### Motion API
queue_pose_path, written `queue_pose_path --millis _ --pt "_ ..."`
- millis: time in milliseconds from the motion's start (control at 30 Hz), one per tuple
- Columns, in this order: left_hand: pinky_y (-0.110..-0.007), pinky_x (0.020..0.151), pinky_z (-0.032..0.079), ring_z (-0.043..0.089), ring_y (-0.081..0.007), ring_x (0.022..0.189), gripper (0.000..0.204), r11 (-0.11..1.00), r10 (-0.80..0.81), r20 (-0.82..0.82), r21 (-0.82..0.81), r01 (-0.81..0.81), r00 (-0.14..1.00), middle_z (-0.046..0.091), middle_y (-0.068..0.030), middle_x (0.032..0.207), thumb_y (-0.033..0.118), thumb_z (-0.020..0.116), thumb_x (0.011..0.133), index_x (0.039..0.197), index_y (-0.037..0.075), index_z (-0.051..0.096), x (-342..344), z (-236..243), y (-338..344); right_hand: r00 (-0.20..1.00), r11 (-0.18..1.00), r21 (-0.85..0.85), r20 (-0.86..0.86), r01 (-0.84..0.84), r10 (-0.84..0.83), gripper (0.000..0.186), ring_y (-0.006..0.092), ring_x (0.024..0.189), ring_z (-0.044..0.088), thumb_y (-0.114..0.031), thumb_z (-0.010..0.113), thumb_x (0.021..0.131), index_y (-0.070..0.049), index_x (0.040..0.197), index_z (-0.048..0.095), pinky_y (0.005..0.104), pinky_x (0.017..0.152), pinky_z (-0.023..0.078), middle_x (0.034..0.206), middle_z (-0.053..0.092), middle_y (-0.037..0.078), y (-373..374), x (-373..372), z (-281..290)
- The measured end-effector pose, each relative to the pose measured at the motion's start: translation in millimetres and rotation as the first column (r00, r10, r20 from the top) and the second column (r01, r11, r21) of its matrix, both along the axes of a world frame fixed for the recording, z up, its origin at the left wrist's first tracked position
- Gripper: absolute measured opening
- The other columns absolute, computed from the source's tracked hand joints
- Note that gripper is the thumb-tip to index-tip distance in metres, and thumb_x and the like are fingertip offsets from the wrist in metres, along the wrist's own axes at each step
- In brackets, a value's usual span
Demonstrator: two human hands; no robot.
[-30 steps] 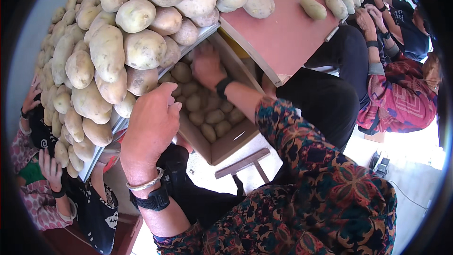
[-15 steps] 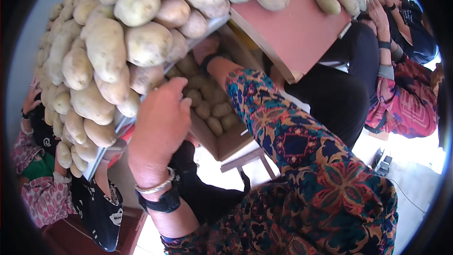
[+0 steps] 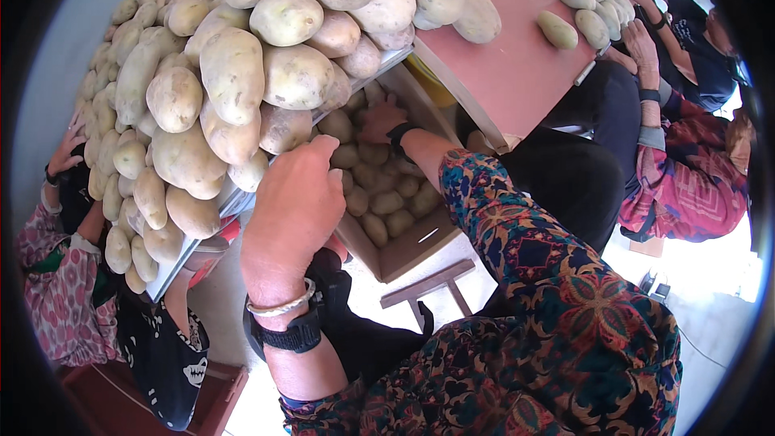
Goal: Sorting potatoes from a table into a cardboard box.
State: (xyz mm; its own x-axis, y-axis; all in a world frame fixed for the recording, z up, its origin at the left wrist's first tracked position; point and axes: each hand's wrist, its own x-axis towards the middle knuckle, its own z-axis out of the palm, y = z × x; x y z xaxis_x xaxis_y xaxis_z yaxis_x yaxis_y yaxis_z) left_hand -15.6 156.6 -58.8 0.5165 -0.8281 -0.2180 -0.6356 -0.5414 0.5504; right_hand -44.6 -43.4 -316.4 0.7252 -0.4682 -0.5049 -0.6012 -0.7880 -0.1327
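Observation:
A heap of large pale potatoes [image 3: 232,73] covers the table at the left and middle. By the heap's near edge is my left hand [image 3: 295,202], its back toward me. Its fingers curl inward, and whatever they may hold is hidden. Below the table edge stands a wooden box [image 3: 420,254] with smaller potatoes [image 3: 386,203] lying in it. My right hand [image 3: 381,119] reaches down into this box at its far part. Its fingers look spread over the potatoes there, and I make out nothing gripped.
A reddish tabletop [image 3: 504,56] lies at the right, with a loose potato [image 3: 557,30] and a smaller heap [image 3: 593,0]. Co-workers' hands [image 3: 642,44] touch that heap; another person's hand [image 3: 66,149] is at the far left. A wooden stand [image 3: 428,284] is below the box.
My right hand, partly hidden at the table edge before, now shows more fully inside the box. The whole view has shifted somewhat; my left hand keeps its curled shape by the heap.

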Motion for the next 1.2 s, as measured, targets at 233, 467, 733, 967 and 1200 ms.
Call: queue_pose_path --millis 233,467,733,967,1200 --pt "-0.045 0.085 0.05 0.064 -0.0404 0.094 0.034 0.996 -0.071 0.038 -0.043 0.072 0.997 0.068 -0.0238 0.095 0.006 0.06 0.084 0.116 -0.002 0.064 -1.0 -6.1 -20.3 0.969 0.973 -0.055 0.093 -0.223 0.227 0.045 0.0385 0.115 0.057 -0.036 0.07 0.076 -0.007 0.11 0.069 0.0475 0.093 0.052 0.122 0.061 0.023 -14.3 -48.3 27.2" --pt "-0.05 0.09 0.047 0.06 -0.0441 0.103 0.023 0.998 -0.046 -0.131 0.033 0.051 0.99 0.065 -0.0258 0.102 0.012 0.063 0.082 0.101 -0.001 0.062 -12.9 -13.4 -12.3 0.96 0.865 0.495 0.273 -0.08 -0.067 0.03 0.0386 0.099 0.066 -0.033 0.067 0.084 -0.006 0.097 0.07 0.0443 0.09 0.051 0.099 0.069 0.022 12.5 -80.6 93.0" --pt "-0.043 0.085 0.052 0.067 -0.0392 0.095 0.034 0.997 -0.082 0.05 -0.003 0.083 0.995 0.068 -0.0249 0.095 0.01 0.065 0.081 0.113 -0.001 0.065 4.1 -18.9 -6.2 0.931 0.825 0.558 0.25 0.087 -0.267 0.054 0.0305 0.096 0.067 -0.027 0.066 0.076 0.002 0.121 0.06 0.0385 0.079 0.054 0.107 0.068 0.022 -8.7 -90.9 121.7" --pt "-0.04 0.089 0.05 0.065 -0.037 0.102 0.036 0.999 -0.041 0.01 0.006 0.041 0.999 0.068 -0.0235 0.103 0.012 0.065 0.083 0.116 -0.003 0.064 1.9 -11.6 -2.1 0.818 0.467 0.806 -0.036 0.363 -0.573 0.04 0.0182 0.082 0.062 -0.027 0.069 0.077 -0.002 0.108 0.065 0.0327 0.07 0.051 0.094 0.066 0.007 -10.2 -92.6 86.2" --pt "-0.041 0.087 0.05 0.065 -0.0358 0.098 0.037 1.0 -0.031 0.012 0.002 0.03 0.999 0.068 -0.0202 0.099 0.014 0.065 0.084 0.117 -0.003 0.063 3.2 -4.6 -3.2 0.984 0.927 0.335 0.116 -0.166 0.134 0.037 0.0374 0.098 0.067 -0.026 0.063 0.078 0.007 0.094 0.069 0.0448 0.086 0.051 0.103 0.069 0.027 6.7 -87.2 -5.9"
